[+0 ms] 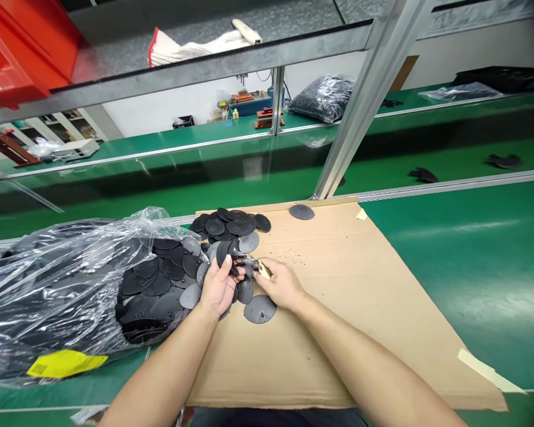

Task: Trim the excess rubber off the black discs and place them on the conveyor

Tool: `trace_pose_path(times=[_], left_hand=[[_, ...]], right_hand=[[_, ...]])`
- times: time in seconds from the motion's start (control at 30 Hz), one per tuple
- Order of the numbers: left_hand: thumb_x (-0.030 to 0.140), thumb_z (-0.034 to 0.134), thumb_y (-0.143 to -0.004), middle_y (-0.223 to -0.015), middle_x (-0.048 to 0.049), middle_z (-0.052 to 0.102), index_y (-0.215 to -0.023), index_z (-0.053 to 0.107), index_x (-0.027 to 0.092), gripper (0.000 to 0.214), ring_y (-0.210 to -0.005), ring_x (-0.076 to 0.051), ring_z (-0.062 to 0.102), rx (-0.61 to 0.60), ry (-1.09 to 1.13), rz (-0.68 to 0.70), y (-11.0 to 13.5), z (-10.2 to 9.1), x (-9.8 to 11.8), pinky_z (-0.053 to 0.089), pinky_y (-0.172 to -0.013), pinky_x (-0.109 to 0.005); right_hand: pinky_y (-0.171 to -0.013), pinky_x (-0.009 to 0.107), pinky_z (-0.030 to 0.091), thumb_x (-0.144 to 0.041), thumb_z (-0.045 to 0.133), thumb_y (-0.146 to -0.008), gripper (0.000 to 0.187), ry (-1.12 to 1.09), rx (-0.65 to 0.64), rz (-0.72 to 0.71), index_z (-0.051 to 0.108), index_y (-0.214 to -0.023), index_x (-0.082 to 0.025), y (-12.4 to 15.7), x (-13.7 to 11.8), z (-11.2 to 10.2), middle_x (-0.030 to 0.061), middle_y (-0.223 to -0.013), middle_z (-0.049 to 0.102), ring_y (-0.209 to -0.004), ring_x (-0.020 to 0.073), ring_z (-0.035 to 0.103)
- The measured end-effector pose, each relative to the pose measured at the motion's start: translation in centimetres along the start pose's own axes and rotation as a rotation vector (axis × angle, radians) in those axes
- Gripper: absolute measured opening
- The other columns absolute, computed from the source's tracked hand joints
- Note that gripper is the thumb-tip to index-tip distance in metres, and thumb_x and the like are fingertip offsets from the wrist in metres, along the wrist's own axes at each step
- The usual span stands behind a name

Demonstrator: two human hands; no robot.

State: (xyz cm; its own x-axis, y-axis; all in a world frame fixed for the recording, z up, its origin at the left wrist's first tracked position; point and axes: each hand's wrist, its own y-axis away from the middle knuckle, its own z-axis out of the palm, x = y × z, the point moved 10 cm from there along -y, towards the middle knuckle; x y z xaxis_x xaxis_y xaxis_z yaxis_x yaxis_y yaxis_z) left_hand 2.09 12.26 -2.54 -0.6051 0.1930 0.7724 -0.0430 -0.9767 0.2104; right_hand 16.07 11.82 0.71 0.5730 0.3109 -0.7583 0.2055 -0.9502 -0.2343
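My left hand (219, 289) is closed around a few black plastic discs (223, 251), tilted up on edge in the fingers. In my right hand (285, 286) is a pair of nippers (263, 269) with pale yellow handles, its metal jaws close to the edge of the held discs. Whether the jaws touch the plastic I cannot tell. Beneath and around both hands lie loose discs, one of them a flat grey-black disc (260, 309) just below the right hand. A heap of discs (231, 225) lies behind the hands.
A clear plastic bag (80, 261) spills black discs (160, 287) at the left. Cardboard (338, 320) covers the green bench (485, 255), with small dark scraps on it. A single disc (301, 212) lies near a metal post (360, 95). An overhead shelf carries a red bin (26, 53) and a glove (191, 48).
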Motion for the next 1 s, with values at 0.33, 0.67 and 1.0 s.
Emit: trace_pose_path(times=[0.33, 0.67, 1.0], left_hand=[[0.023, 0.078, -0.070, -0.077, 0.0018, 0.060, -0.094, 0.055, 0.020, 0.033, -0.053, -0.005, 0.048, -0.076, 0.046, 0.025, -0.1, 0.2, 1.4, 0.039, -0.052, -0.018], [0.023, 0.075, -0.072, -0.072, 0.0021, 0.056, -0.107, 0.061, 0.022, 0.038, -0.052, -0.007, 0.046, -0.063, 0.072, -0.106, 0.1, 0.2, 0.5, 0.038, -0.048, -0.020], [0.019, 0.073, -0.071, -0.067, 0.0031, 0.049, -0.095, 0.062, 0.017, 0.027, -0.047, -0.004, 0.041, -0.107, 0.068, -0.192, 0.2, 0.6, -0.6, 0.032, -0.045, -0.018]], right_hand=[[-0.066, 0.028, 0.043, -0.031, 0.055, -0.084, 0.012, -0.014, 0.087, -0.019, 0.060, -0.083, -0.020, 0.0, 0.2, -1.6, 0.0007, -0.074, 0.060, -0.070, 0.0168, 0.055], [-0.071, 0.027, 0.046, -0.028, 0.053, -0.087, 0.016, 0.220, 0.023, -0.209, 0.060, -0.100, -0.021, 0.9, -3.3, -0.5, 0.0043, -0.082, 0.061, -0.078, 0.0183, 0.058], [-0.071, 0.029, 0.043, -0.030, 0.056, -0.085, 0.024, 0.410, -0.120, -0.251, 0.061, -0.107, -0.020, 1.2, -4.1, 0.9, 0.0059, -0.085, 0.061, -0.077, 0.0200, 0.058]])
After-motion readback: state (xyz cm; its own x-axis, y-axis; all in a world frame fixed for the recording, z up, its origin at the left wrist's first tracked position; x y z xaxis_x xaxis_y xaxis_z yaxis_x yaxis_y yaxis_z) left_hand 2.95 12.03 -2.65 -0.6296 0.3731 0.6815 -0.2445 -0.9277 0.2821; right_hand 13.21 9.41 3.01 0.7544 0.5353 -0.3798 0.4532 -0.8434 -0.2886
